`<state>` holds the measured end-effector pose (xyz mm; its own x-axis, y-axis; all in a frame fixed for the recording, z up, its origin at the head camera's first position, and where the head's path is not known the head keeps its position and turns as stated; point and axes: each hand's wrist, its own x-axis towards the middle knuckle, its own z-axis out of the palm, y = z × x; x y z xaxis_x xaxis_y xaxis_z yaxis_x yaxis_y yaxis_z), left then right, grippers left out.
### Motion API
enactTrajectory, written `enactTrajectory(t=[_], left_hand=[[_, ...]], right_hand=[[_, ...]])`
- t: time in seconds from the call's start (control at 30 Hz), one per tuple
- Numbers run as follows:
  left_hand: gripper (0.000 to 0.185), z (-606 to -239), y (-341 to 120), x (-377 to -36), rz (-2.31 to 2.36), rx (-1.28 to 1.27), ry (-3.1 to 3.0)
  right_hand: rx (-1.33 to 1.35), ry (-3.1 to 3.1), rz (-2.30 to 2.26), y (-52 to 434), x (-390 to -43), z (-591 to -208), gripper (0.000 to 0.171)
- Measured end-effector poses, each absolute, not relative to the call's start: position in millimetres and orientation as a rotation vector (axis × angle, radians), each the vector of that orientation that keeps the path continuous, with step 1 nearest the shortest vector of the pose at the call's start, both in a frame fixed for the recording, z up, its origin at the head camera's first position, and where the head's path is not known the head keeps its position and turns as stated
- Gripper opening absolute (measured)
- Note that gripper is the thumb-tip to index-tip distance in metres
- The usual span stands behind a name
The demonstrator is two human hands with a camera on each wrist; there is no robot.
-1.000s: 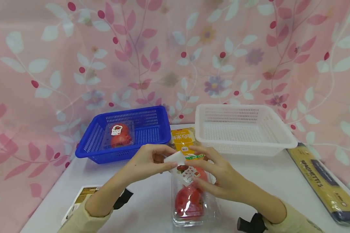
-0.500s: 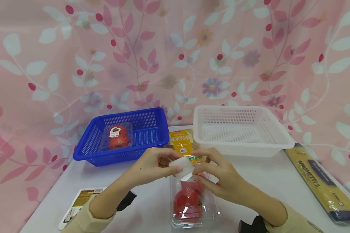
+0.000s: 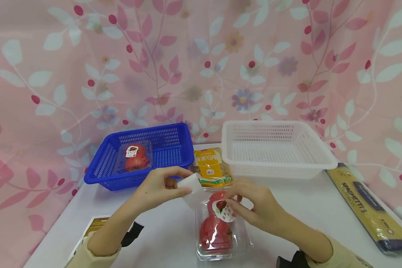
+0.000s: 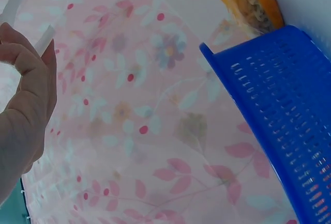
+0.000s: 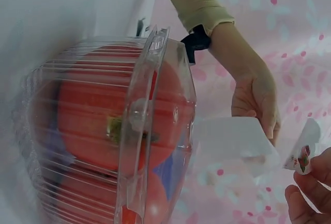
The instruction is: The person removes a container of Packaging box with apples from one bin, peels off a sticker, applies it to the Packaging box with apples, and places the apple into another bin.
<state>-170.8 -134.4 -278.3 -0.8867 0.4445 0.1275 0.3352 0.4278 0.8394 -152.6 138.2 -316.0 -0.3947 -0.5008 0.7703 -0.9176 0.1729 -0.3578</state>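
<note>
A clear clamshell box of tomatoes lies on the white table in front of me, also filling the right wrist view. My right hand pinches a small round tomato sticker just over the box's far end; the sticker shows between its fingertips. My left hand pinches a white backing paper to the left of the box. That paper and the left hand also appear in the right wrist view. Whether the sticker touches the lid I cannot tell.
A blue basket at the back left holds another tomato box. A white basket stands at the back right, a yellow packet between them. A spaghetti pack lies at the right edge, a flat package at the near left.
The hands, together over the box before, have parted. The left hand drew the white paper to the left; the right hand brought the sticker down toward the lid.
</note>
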Motion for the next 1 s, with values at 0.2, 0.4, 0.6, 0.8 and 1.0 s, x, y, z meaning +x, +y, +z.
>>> enactTrajectory(t=[0.2,0.4,0.6,0.8,1.0], left_hand=[[0.043,-290.3,-157.5,-172.5,1.377,0.569,2.608],[0.043,-315.7,-180.6,-178.3,1.228,0.527,2.492],[0.036,-335.9,-186.4,-178.7,0.978,0.630,2.498],[0.035,-344.8,-179.8,-174.3,0.819,0.578,2.657],[0.034,-348.8,-177.8,-171.0,0.508,0.566,2.873]], right_hand=[[1.258,-2.048,1.140,142.6,-155.6,-320.6,0.006],[1.184,-2.088,1.075,145.6,-163.7,-325.2,0.019],[1.090,-2.167,1.016,146.3,-172.3,-331.2,0.019],[1.089,-2.219,0.955,142.2,-179.0,-342.4,0.021],[1.118,-2.273,0.990,137.8,-180.2,-351.5,0.020]])
